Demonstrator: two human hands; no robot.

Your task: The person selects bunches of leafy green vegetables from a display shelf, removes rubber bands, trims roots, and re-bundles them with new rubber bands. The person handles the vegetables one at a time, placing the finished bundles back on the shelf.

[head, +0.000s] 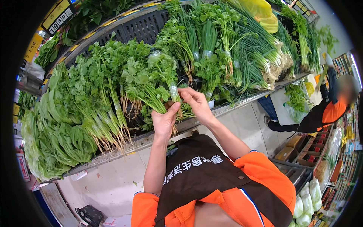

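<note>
My left hand (164,122) grips a bunch of leafy green herbs, probably coriander (150,98), by its stems. A smaller bunch wrapped in clear tape (173,90) stands beside it, its base at my left thumb. Thin roots hang below that hand. My right hand (197,105) is at the taped stems, with thumb and fingers bent close together. Whether those fingertips pinch the tape is hidden. Just behind both hands, more leafy bunches (110,105) lie on the sloping vegetable display, several with bare roots toward me.
Lettuce (62,142) fills the display's left end; spring onions (263,56) lie right, below a yellow plastic bag (262,15). The display's front ledge (141,142) runs before me. At right, a person (320,113) holds greens near a white table (280,110). A black crate (89,214) sits on the floor.
</note>
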